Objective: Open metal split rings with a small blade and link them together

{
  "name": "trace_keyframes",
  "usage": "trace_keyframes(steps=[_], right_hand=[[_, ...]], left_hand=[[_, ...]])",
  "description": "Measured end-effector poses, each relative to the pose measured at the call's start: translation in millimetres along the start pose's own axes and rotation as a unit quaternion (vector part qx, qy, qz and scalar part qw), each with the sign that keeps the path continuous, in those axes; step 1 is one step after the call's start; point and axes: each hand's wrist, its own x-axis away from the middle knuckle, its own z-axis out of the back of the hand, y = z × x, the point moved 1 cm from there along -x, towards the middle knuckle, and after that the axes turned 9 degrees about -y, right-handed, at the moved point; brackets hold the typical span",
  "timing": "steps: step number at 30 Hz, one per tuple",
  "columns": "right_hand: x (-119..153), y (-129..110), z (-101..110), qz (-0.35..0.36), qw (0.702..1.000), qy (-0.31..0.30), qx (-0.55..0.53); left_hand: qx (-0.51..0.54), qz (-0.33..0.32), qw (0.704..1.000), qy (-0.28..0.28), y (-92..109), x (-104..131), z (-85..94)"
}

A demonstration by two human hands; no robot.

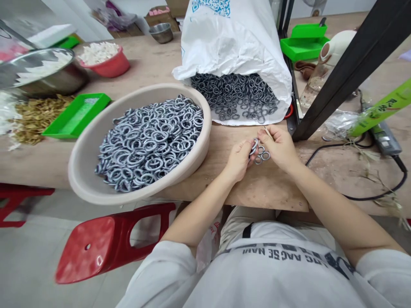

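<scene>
My left hand (240,159) is closed on a dark grey ring (254,146), held just above the wooden table. Close beside it, my right hand (278,144) pinches a thin, pale stick (268,133) whose kind I cannot make out. Several loose grey rings (265,155) lie on the table between the two hands. To the left stands a large beige basin (205,156) heaped with grey rings (154,137). Behind my hands, a white sack (237,47) lies with its mouth towards me, and smaller dark rings (237,96) spill from it.
A black metal post (340,72) rises on the right, near a power cord (362,199) and a green package (382,109). Green trays (104,99), a red bowl (120,64) and a steel basin (61,81) stand on the left. A red stool (86,252) is below the table (205,190).
</scene>
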Motion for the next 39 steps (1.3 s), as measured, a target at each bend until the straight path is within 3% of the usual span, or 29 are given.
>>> trace_keyframes(steps=[4,7,22,24,28,30,33,36,39], right_hand=[[9.7,-9.1,6.7,0.065,0.984,-0.011,0.167],[17.5,-13.3,4.1,0.094,0.969,-0.042,0.225],[18.6,-9.7,2.5,0.090,0.963,-0.066,0.244],[12.3,-4.0,8.1,0.069,0.966,-0.052,0.245],[-6.2,10.6,24.9,-0.001,0.969,0.038,0.242],[-11.5,14.9,25.9,-0.021,0.963,0.039,0.264],[-11.8,16.9,13.4,-0.030,0.939,-0.028,0.340],[-10.6,18.4,-2.2,-0.032,0.906,-0.079,0.415],[-13.8,21.6,-5.4,-0.035,0.919,-0.074,0.385]], left_hand=[[0.037,0.019,0.999,0.015,2.7,0.5,1.8],[0.042,0.015,0.999,0.030,3.5,0.6,3.7],[0.053,0.024,0.998,0.006,4.5,3.4,0.9],[0.049,0.022,0.998,-0.024,3.2,6.4,-1.2],[0.038,0.027,0.996,-0.080,4.0,8.6,-2.9],[0.069,0.003,0.996,-0.048,9.4,5.2,1.9],[0.126,-0.040,0.991,0.021,20.6,-1.3,12.7],[0.145,-0.044,0.987,0.046,26.8,-4.6,20.0],[0.163,-0.021,0.984,0.072,25.5,-6.8,25.1]])
